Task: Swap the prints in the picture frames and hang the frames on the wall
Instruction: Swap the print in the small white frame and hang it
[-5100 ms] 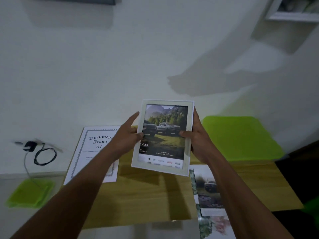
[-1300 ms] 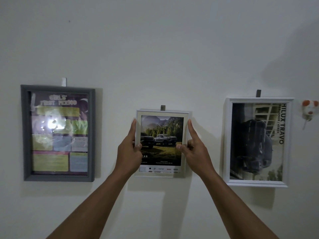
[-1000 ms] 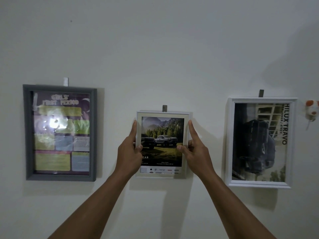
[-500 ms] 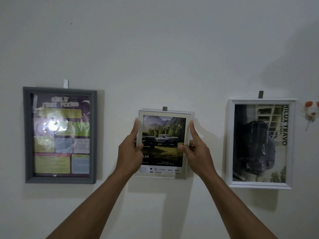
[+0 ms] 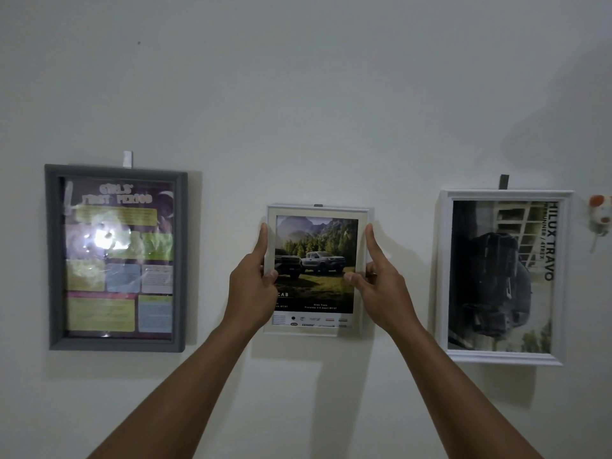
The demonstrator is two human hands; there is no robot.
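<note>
A small white rectangular picture frame (image 5: 318,212) sits flat against the white wall (image 5: 298,94), midway between two bigger frames; it holds a print of two pickup trucks before a forest and mountains (image 5: 316,256). The left hand (image 5: 251,286) grips the frame's left edge, thumb on the front, forefinger stretched up along the side; the right hand (image 5: 384,289) grips the right edge in the same way. A small grey tab (image 5: 318,205) shows just at the frame's top edge; whether the frame hangs from it cannot be told. To the left hangs a grey rectangular frame (image 5: 51,260) with a purple poster of coloured text panels (image 5: 119,260); to the right hangs a large white frame (image 5: 443,276) with a dark vehicle print turned sideways (image 5: 500,276). At the far right edge a small white and orange object (image 5: 601,210) sticks to the wall.
</note>
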